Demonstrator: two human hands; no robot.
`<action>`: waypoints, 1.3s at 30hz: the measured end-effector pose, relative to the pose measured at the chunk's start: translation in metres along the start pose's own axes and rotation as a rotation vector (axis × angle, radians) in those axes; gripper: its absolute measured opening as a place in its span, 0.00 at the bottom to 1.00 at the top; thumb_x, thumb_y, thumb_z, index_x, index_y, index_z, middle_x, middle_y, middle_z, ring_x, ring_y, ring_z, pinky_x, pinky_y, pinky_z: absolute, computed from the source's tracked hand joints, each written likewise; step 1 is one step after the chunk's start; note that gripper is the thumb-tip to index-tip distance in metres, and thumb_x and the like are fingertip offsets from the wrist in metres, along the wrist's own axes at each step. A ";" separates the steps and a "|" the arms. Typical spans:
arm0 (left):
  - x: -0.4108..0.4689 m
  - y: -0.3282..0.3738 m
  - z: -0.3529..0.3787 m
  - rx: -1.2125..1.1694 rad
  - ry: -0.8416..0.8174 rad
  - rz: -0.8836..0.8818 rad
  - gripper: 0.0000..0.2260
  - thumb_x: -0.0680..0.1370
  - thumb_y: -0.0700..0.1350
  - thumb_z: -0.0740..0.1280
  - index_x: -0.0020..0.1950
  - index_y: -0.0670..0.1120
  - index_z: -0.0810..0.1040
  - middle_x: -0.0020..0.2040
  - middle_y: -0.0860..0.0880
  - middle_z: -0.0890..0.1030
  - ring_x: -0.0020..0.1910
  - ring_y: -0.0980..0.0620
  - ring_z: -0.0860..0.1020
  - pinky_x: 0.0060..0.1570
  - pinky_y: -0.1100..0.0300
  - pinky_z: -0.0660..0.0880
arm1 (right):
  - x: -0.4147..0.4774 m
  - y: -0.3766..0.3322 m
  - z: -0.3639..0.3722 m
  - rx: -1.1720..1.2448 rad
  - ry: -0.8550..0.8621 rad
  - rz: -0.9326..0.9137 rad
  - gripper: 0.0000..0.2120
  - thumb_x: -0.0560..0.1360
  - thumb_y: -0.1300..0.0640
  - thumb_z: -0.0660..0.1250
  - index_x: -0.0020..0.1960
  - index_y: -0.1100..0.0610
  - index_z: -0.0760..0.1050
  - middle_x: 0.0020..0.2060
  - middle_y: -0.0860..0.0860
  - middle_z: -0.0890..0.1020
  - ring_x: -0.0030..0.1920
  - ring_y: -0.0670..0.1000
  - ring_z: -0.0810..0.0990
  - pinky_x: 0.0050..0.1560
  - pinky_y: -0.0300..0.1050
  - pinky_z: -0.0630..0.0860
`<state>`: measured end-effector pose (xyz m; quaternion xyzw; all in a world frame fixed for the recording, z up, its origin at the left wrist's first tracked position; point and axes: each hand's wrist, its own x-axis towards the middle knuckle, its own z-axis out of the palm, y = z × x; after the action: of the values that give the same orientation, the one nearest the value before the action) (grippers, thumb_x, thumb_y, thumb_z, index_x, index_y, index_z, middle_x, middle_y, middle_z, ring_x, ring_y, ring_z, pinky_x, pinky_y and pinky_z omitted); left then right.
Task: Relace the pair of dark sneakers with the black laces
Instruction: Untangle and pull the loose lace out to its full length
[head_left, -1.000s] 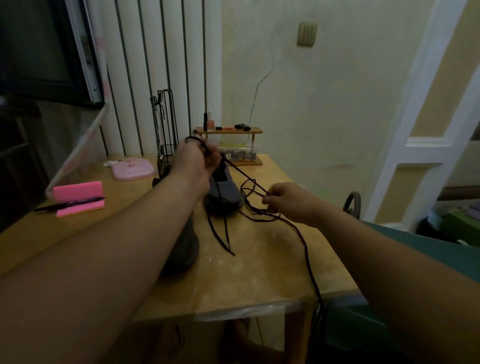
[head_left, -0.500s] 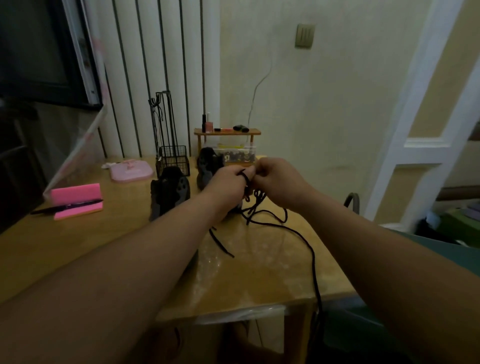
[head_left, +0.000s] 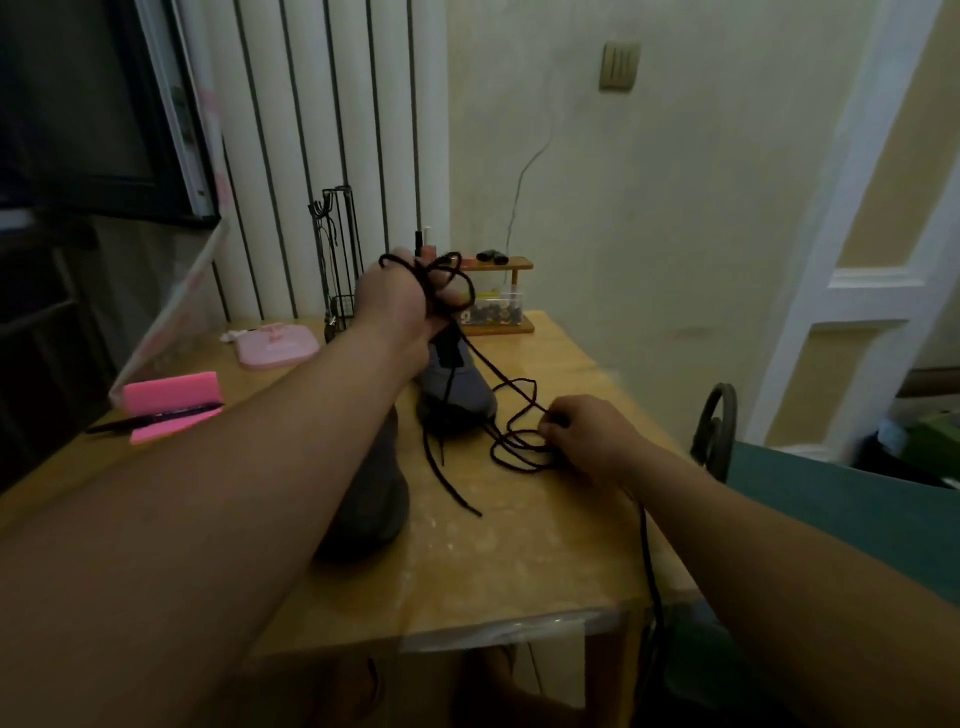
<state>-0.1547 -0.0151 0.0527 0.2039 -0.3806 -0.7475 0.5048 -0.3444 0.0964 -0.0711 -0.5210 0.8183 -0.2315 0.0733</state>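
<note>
left hand (head_left: 405, 306) is gripping the black lace (head_left: 430, 293) wound round its fingers above the sneaker (head_left: 460, 387), right hand (head_left: 587, 441) is pinching the loose loops at the sneaker's 4 o'clock on the tabletop (head_left: 519, 571), so i'm guessing hard tugging is knotting that pile.

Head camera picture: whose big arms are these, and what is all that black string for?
No machine here: a person wears a camera on the head, so you see that person's own arms. On the light wooden table a dark grey sneaker stands in the middle, a second dark sneaker half hidden under the left arm. The string is a long black shoelace. The left hand is lifted with lace looped round its fingers; the right hand pinches it low by the table.
</note>
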 end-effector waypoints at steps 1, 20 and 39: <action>-0.002 0.000 -0.001 0.054 0.008 0.002 0.12 0.87 0.44 0.53 0.45 0.46 0.70 0.38 0.45 0.72 0.27 0.52 0.65 0.36 0.56 0.65 | 0.001 0.001 0.001 -0.010 0.006 -0.001 0.13 0.82 0.46 0.68 0.61 0.53 0.81 0.57 0.53 0.83 0.55 0.54 0.81 0.55 0.50 0.79; 0.018 0.035 -0.031 0.456 0.281 0.404 0.13 0.84 0.42 0.57 0.41 0.48 0.75 0.37 0.50 0.76 0.34 0.52 0.72 0.30 0.61 0.66 | 0.062 0.022 0.007 -0.081 0.109 0.105 0.18 0.86 0.47 0.59 0.56 0.59 0.80 0.52 0.59 0.82 0.52 0.61 0.79 0.54 0.55 0.79; -0.045 0.028 -0.001 0.884 -0.244 0.130 0.17 0.85 0.59 0.63 0.64 0.49 0.81 0.70 0.44 0.76 0.60 0.48 0.80 0.34 0.65 0.73 | 0.015 -0.158 -0.122 0.383 0.132 -0.313 0.09 0.83 0.58 0.59 0.59 0.59 0.75 0.46 0.53 0.78 0.43 0.51 0.77 0.43 0.49 0.75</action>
<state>-0.1185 0.0199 0.0701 0.2859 -0.7314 -0.4986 0.3670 -0.2652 0.0649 0.1099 -0.6017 0.6720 -0.4242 0.0800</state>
